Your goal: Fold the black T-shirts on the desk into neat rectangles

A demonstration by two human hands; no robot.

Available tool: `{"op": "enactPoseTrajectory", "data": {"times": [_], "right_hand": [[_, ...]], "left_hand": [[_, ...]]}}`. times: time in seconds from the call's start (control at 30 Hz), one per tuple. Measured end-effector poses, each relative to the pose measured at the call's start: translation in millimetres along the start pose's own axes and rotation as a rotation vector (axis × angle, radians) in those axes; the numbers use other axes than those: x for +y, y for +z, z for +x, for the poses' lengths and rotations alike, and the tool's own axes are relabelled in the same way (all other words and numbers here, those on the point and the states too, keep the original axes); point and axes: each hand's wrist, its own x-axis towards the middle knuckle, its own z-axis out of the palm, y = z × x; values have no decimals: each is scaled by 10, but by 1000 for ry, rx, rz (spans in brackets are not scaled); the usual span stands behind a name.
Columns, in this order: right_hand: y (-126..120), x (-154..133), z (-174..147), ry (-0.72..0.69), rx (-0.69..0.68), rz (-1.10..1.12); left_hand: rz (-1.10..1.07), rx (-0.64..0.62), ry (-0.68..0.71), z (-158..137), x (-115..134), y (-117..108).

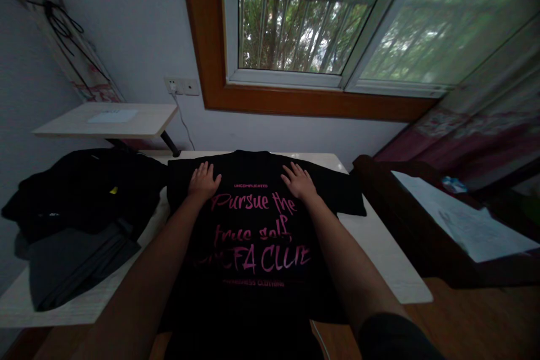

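"Lying under both hands, is it, the black T-shirt (pixel 253 218)?"

"Yes, spread out with its collar towards the wall. The left hand (pixel 204 181) rests on the upper left of it, the right hand (pixel 299 181) on the upper right, with the pink lettering (pixel 257 202) mostly between and below them."

"And how are the hands held?"

"Both palm down, fingers extended and somewhat apart. Each touches the cloth; neither grips anything."

"How many of everything?"

"Two hands, one T-shirt. To the left there's one heap of dark clothes (pixel 80 185) with a grey garment (pixel 76 267) at its near side; I can't tell how many pieces are in the heap. One raised shelf (pixel 59 122) behind it, with one sheet of paper (pixel 112 116) on top."

"What are they lying on?"

"A pale table (pixel 383 264), set close to the wall (pixel 143 22). The shirt's right sleeve reaches the table's right edge; its lower end blends into the darkness, so I can't make out the hem."

"And the room?"

"Dim. One wood-framed window (pixel 295 17) shows greenery outside. There are two curtains, a tied one (pixel 80 62) on the left and another (pixel 481 118) on the right. Dark brown furniture (pixel 379 208) stands beside the table, with a pale sheet (pixel 459 216) over it."
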Motion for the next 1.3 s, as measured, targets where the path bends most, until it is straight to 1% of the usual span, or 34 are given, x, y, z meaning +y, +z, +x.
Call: {"op": "enactPoseTrajectory", "data": {"times": [0.13,0.23,0.47,0.63,0.73,0.93,1.0,1.07,1.17,1.3], "right_hand": [[-19,260,77,78,-8,-22],[-23,409,118,107,-23,-32],[-16,613,150,105,19,-13],[11,756,121,129,79,4],[40,933,54,124,97,7],[95,1530,-274,157,189,-27],[104,1671,-385,177,238,-46],[107,1722,-469,193,305,-59],[96,1661,-552,218,399,-83],[35,1520,-625,279,442,-127]], "left_hand": [[14,-8,-25,122,-129,15],[22,-15,-36,178,-181,19],[18,-42,-66,214,-203,17],[7,-20,-65,209,-206,31],[23,-16,-65,219,-216,54],[52,-12,-67,239,-235,99],[47,-6,-64,239,-241,105],[38,3,-59,236,-241,105],[14,43,-48,218,-229,93],[-45,185,-13,161,-226,54]]}}
